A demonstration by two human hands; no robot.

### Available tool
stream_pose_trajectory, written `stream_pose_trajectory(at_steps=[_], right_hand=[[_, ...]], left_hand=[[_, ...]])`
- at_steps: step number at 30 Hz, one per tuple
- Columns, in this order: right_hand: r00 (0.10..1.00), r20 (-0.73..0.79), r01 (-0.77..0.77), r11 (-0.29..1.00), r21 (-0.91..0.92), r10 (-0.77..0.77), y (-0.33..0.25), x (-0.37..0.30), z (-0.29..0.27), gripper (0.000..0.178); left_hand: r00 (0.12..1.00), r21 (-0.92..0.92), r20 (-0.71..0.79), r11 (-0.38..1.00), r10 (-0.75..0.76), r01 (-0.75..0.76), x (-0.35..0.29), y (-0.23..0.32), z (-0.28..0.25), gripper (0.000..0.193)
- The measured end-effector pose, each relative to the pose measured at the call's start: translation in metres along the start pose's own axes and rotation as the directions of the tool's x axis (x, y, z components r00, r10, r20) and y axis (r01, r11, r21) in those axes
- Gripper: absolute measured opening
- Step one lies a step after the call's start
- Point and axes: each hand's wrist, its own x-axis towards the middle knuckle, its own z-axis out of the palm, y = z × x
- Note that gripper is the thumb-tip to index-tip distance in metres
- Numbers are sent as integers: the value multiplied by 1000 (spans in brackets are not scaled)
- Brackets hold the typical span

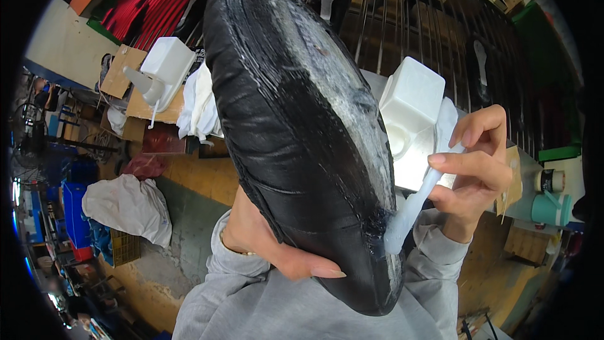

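A black lasted shoe upper (296, 145) fills the middle of the head view, tilted with its lower end toward me. Its underside is partly turned to the right and shows a rough grey-white strip (340, 88). My left hand (277, 249) grips the lower part of the upper, thumb across the black surface and other fingers hidden behind it. Between the thumb and fingers of my right hand (475, 164) is a whitish brush (415, 211). The brush's lower end touches the upper near the bottom of the strip. Its bristles cannot be made out clearly.
White angular plastic containers stand at the left (170, 60) and behind the brush (412, 91). White cloth (198, 104) hangs beside the left one. Beyond lies a rack of metal bars (390, 25) bearing dark shoe pieces. A teal jug (550, 208) is far right; a white sack (129, 204) lies left.
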Motion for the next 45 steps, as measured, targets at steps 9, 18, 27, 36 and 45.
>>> stream_pose_trajectory(at_steps=[9, 18, 27, 36, 45], right_hand=[[998, 64, 8, 994, 111, -15, 8, -23, -9, 45], [995, 96, -36, 978, 207, 16, 10, -34, -26, 42], [998, 55, -30, 997, 71, 26, 11, -9, -6, 43], [990, 132, -70, 967, 244, 38, 18, -16, -9, 47], [987, 158, -94, 906, 413, 31, 29, -2, 18, 43]], left_hand=[[971, 38, -239, 999, 18, -9, -9, 0, 3, 88], [843, -84, -538, 996, -35, -12, -15, 6, 0, 93], [827, -212, -529, 973, -191, 89, 2, 17, 12, 84], [796, -406, -504, 905, -336, 125, 5, 12, 12, 69], [770, -794, -300, 594, -563, 126, -2, -3, 7, 66]])
